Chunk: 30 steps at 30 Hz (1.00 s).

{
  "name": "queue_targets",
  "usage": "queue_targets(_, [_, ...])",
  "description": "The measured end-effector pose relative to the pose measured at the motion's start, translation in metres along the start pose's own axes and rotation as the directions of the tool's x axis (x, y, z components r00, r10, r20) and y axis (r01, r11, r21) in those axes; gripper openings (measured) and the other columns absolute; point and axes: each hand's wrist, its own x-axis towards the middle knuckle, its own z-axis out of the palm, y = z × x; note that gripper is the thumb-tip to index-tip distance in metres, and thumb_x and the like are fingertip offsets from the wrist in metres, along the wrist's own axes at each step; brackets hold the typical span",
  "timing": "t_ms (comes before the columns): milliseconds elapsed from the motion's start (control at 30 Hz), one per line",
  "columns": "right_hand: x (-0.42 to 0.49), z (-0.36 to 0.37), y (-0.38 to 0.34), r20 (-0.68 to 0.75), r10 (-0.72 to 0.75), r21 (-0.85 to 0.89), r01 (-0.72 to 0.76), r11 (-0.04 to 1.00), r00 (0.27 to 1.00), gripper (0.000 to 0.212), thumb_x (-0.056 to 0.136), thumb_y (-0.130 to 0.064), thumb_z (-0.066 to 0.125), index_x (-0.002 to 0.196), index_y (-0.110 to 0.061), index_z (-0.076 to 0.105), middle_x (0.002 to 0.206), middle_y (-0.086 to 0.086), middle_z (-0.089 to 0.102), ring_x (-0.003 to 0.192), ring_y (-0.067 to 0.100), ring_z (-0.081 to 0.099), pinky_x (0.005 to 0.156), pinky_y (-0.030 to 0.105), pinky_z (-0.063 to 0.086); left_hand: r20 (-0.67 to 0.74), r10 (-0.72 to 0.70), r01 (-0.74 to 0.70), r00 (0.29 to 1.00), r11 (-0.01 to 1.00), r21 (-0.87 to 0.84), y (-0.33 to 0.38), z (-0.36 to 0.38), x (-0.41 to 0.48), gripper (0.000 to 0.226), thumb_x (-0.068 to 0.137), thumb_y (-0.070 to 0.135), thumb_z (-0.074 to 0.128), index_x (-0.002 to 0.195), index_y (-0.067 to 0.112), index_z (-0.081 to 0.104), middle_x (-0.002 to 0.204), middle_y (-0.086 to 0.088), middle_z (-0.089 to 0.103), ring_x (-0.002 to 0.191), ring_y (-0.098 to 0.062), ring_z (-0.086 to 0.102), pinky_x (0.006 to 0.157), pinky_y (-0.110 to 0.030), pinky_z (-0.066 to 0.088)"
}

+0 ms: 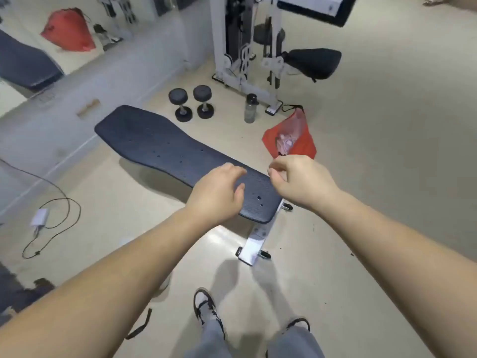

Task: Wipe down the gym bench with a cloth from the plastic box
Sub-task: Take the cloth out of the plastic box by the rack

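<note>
Gym bench (165,146): long dark padded top, textured, on a white frame (254,244) with small wheels; it lies diagonally across the pale floor, its near end under both hands. Judged heavy and stable, the pad firm with slight give and a grippy grain; it needs no holding, only flat passes along its length. A few small dark specks or holes dot the surface. Cloth and plastic box: neither is visible, so no cloth is to hand yet; a cloth would likely be light and limp, best bunched in the palm. Left hand (215,193): empty, fingers loosely spread, over the near end of the pad; contact cannot be told. Right hand (300,180): fingers curled inward near the pad's right edge, seemingly empty, though a pinch on something small cannot be ruled out. Surroundings: red bag (291,140) just beyond the right hand, water bottle (251,108), two dumbbells (192,103), a white weight machine (247,42), a charger and cable (44,220) on the floor at left. Nothing rests on the pad.
</note>
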Motion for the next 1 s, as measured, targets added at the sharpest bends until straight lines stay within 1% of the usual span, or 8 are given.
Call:
queue_targets(100, [-0.049,-0.008,0.097,-0.049,0.218,0.237,-0.2,0.951,0.975,0.02,0.096,-0.028,0.056,0.086,-0.024,0.074,0.086,-0.006,0.075,0.088,0.025,0.068,0.075,0.034,0.053,0.085,0.073,-0.067,0.994,0.996,-0.062,0.079,0.059,0.011,0.029,0.093,0.024,0.055,0.119,0.02,0.064,0.11,0.0,0.066,0.101,-0.025,0.064,0.083,-0.042,0.054])
queue_targets(200, [-0.114,-0.021,0.207,-0.039,0.508,0.467,-0.433,0.771,0.861,0.038,0.094,-0.027,0.055,0.057,-0.027,0.055,0.051,-0.01,0.051,0.057,0.015,0.049,0.06,0.032,0.041,0.184,0.138,-0.116,0.973,0.985,-0.125,0.174,0.123,0.021,0.029,0.092,0.021,0.055,0.118,0.022,0.067,0.109,0.004,0.069,0.098,-0.018,0.065,0.083,-0.038,0.054])
queue_targets(367, [-0.237,-0.055,0.363,-0.01,0.782,0.656,-0.586,0.475,0.623,0.037,0.087,-0.038,0.051,0.074,-0.006,0.065,0.072,0.017,0.069,0.067,0.031,0.058,0.067,0.04,0.053,0.342,0.381,-0.314,0.859,0.92,-0.237,0.334,0.225,0.04,0.03,0.093,0.022,0.056,0.122,0.019,0.067,0.11,0.003,0.071,0.091,-0.013,0.067,0.087,-0.031,0.053])
queue_targets(467, [-0.291,-0.077,0.426,-0.011,0.879,0.754,-0.574,0.321,0.478,0.037,0.086,-0.033,0.052,0.074,0.002,0.058,0.066,0.01,0.055,0.068,0.017,0.049,0.066,0.035,0.042,0.45,0.495,-0.394,0.743,0.867,-0.305,0.415,0.267,0.053,0.031,0.093,0.025,0.056,0.122,0.02,0.067,0.107,0.005,0.071,0.087,-0.01,0.065,0.086,-0.03,0.054])
queue_targets(567, [-0.321,-0.094,0.476,0.013,0.926,0.828,-0.523,0.202,0.378,0.031,0.092,-0.016,0.052,0.082,0.011,0.06,0.067,0.02,0.049,0.069,0.016,0.048,0.07,0.034,0.038,0.514,0.572,-0.462,0.639,0.82,-0.338,0.479,0.305,0.076,0.031,0.094,0.025,0.057,0.123,0.019,0.066,0.107,0.005,0.071,0.09,-0.011,0.065,0.086,-0.031,0.054])
queue_targets(667, [-0.33,-0.098,0.516,0.042,0.954,0.863,-0.492,0.116,0.298,0.031,0.097,-0.014,0.052,0.084,0.013,0.061,0.071,0.011,0.055,0.069,0.017,0.049,0.068,0.033,0.039,0.556,0.599,-0.497,0.576,0.797,-0.343,0.527,0.334,0.105,0.031,0.093,0.024,0.059,0.122,0.018,0.067,0.106,0.002,0.072,0.091,-0.016,0.066,0.086,-0.031,0.054])
queue_targets(833, [-0.311,-0.122,0.604,0.071,0.981,0.908,-0.418,0.012,0.183,0.034,0.097,-0.016,0.054,0.084,0.015,0.058,0.072,0.011,0.058,0.067,0.018,0.052,0.066,0.032,0.04,0.604,0.662,-0.597,0.444,0.721,-0.353,0.61,0.39,0.188,0.029,0.093,0.024,0.058,0.12,0.018,0.068,0.107,0.003,0.073,0.095,-0.017,0.067,0.086,-0.031,0.054])
queue_targets(1000, [-0.28,-0.178,0.695,0.137,0.991,0.96,-0.245,-0.135,-0.009,0.028,0.098,-0.023,0.057,0.09,0.001,0.07,0.092,0.017,0.076,0.076,0.02,0.068,0.072,0.035,0.05,0.634,0.695,-0.614,0.341,0.675,-0.41,0.696,0.425,0.278,0.026,0.096,0.023,0.053,0.117,0.021,0.068,0.095,0.009,0.071,0.085,-0.012,0.064,0.083,-0.031,0.053])
